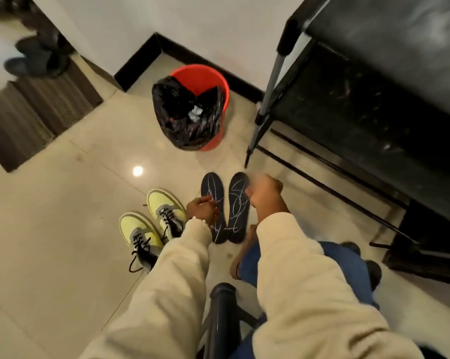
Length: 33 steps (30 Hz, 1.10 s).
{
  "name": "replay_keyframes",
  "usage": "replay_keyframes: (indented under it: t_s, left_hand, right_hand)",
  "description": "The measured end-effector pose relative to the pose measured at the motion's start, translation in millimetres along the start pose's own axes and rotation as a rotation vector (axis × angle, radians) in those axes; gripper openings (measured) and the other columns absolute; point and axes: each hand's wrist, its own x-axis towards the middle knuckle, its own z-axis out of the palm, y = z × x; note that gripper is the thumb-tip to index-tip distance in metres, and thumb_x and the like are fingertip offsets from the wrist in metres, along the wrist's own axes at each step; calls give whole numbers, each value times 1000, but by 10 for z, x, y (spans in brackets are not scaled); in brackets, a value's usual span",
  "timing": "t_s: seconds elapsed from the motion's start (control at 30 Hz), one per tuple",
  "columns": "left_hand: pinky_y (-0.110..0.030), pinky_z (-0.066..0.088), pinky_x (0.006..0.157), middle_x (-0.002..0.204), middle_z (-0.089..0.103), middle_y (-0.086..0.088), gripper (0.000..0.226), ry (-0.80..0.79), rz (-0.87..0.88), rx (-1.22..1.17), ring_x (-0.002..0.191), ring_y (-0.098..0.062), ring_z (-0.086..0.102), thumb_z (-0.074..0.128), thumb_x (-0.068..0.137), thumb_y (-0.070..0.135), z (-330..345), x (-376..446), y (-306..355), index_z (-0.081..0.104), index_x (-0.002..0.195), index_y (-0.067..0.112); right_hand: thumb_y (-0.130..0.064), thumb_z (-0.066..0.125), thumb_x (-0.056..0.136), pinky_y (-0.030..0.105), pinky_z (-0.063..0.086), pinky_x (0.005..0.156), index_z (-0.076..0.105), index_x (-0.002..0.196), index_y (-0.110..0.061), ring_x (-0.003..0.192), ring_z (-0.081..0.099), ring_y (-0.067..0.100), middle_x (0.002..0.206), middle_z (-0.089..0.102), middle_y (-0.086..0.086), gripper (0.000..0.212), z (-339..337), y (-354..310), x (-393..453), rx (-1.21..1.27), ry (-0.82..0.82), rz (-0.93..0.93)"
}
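Your sleeves (pixel 182 268) fill the lower frame. Left of centre stand the sneakers (pixel 151 224), toes toward the top. Your left hand (pixel 199 208), fingers curled, is over the left insole (pixel 211 185); you cannot tell whether it pinches anything. Both insoles lie lengthwise, pointing away from you, just beside each other. Your right hand (pixel 264 193) covers the right insole's (pixel 238 218) upper edge, too blurred to read its grip.

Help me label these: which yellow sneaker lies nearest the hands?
The upper sneaker in the view, right beside the left hand; the other sneaker lies further left, apart from it.
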Motion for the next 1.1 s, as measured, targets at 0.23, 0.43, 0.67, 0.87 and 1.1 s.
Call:
replay_keyframes:
  t_s: [0.23,0.43,0.67,0.87,1.1]
  left_hand:
    - [-25,44,50,81,69,-12,19,-114,363,237,57,-21,58,50,89,-3,365,-958,541,63,95,9]
    - [-14,40,40,79,65,-10,19,-267,711,430,56,-14,56,47,93,-3,795,-1905,607,62,99,4]
    - [-24,52,64,75,66,1,21,-518,1060,672,67,-13,63,50,94,-1,1189,-2818,252,64,95,14]
    - [-14,54,71,81,68,2,17,-731,1203,834,75,-7,65,53,95,5,1595,-3385,-287,66,100,15]
    - [-29,56,77,82,72,-2,19,-908,1366,936,78,-14,67,56,91,4,2288,-3763,-799,70,98,14]
  right_hand:
    - [3,48,88,25,42,49,57,78,-7,50,50,16,62,55,9,18,-709,-551,-914,-69,-177,-299]
    - [-5,48,93,25,49,57,64,85,-12,64,60,15,75,64,6,19,-1758,-624,-1429,-76,-101,-596]
    - [-6,52,90,25,54,63,65,83,-19,66,63,14,81,69,6,20,-2936,-296,-1738,16,152,-780]
    - [-10,55,90,26,53,58,67,81,-16,62,63,14,72,69,5,16,-3716,-18,-1789,173,314,-799]
    - [-11,56,92,19,48,53,68,87,-11,61,62,11,73,69,7,13,-4580,-86,-1669,280,461,-784]
